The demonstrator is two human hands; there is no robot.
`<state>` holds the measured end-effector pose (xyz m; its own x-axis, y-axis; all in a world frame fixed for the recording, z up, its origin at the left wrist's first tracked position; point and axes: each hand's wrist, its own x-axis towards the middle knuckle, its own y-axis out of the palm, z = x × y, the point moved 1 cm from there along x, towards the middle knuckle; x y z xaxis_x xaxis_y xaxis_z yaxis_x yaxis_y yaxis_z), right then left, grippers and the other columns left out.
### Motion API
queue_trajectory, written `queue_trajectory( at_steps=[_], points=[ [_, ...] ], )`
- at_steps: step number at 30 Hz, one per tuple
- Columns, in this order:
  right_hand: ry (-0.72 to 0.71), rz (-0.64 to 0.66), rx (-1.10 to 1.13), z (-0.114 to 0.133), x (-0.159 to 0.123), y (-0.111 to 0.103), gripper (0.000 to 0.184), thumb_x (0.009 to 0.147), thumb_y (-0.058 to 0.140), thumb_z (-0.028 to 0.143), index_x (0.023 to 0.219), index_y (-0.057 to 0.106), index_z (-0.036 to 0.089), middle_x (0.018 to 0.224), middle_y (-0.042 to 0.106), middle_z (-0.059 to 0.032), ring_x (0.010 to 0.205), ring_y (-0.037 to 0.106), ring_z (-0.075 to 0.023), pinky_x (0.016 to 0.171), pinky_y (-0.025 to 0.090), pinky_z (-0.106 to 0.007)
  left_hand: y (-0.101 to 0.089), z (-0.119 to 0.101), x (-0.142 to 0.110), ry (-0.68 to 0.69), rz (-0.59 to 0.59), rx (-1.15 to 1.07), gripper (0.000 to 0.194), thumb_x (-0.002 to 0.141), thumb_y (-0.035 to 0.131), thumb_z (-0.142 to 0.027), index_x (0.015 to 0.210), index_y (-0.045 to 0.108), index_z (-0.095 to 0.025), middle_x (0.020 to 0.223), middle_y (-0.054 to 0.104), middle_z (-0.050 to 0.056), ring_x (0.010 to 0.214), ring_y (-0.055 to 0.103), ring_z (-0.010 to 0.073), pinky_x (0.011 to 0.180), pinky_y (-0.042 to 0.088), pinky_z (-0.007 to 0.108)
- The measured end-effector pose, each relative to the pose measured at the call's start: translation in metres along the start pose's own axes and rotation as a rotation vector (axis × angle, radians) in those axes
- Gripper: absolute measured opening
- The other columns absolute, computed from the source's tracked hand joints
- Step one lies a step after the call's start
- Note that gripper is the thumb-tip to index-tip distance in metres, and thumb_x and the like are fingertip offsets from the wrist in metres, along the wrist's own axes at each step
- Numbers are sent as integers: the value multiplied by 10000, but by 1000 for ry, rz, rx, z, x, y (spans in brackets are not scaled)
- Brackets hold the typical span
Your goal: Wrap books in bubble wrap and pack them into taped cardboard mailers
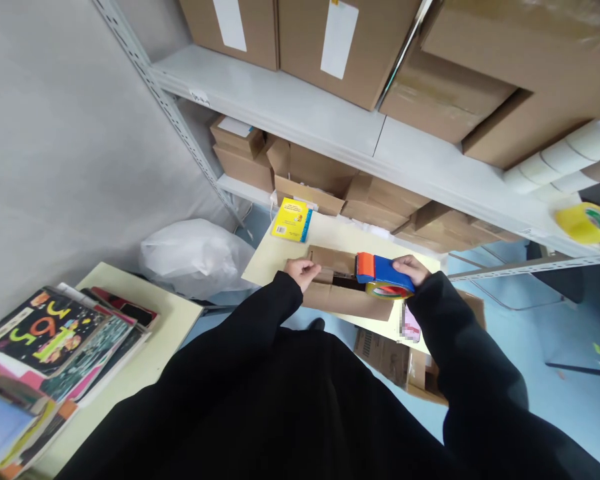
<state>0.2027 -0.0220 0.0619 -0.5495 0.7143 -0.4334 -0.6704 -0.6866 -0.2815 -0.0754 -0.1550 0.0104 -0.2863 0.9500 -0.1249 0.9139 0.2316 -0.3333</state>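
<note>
A small brown cardboard box [350, 303] lies on a pale yellow table [263, 261], a dark gap showing between its top flaps. Over its right part, my right hand [411, 269] grips a blue and orange tape dispenser [387, 269] with a roll of tape in it. My left hand [303, 272] is closed in a pinch above the box's left end. Between that pinch and the dispenser runs what looks like a thin clear strip of tape. Behind the box, a yellow book [291, 220] lies flat.
Grey shelving [290, 110] loaded with cardboard boxes rises behind the table. A stack of books [55, 333] covers a second table at left, near a white plastic bag [193, 257]. Tape rolls [587, 222] sit on the right shelf. An open carton [380, 353] stands below the table.
</note>
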Motion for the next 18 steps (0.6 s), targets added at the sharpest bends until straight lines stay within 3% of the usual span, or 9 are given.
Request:
queue_trajectory(
  at_steps=[6,12,18],
  points=[
    [28,31,-143,-5,12,11,398,561,677,519,551,599,129,458,512,8,445,431,-101,438,322,-237,-4,13,10,-103,16,39,209,656,581,-358,608,651,-168,605,615,8,576,538,124,569,412,229],
    [55,-19,-52,-23,11,16,425,522,691,533,576,619,118,470,559,-10,446,475,-120,449,364,-247,6,16,2,-188,46,-228,173,679,587,-334,677,619,-163,664,627,24,654,591,137,584,458,231],
    [57,33,-4,-20,8,20,443,570,645,563,571,620,120,474,570,-11,436,479,-111,445,353,-242,5,11,-5,-213,31,-206,186,675,596,-335,597,568,-169,642,595,7,640,583,123,579,476,224]
  ],
)
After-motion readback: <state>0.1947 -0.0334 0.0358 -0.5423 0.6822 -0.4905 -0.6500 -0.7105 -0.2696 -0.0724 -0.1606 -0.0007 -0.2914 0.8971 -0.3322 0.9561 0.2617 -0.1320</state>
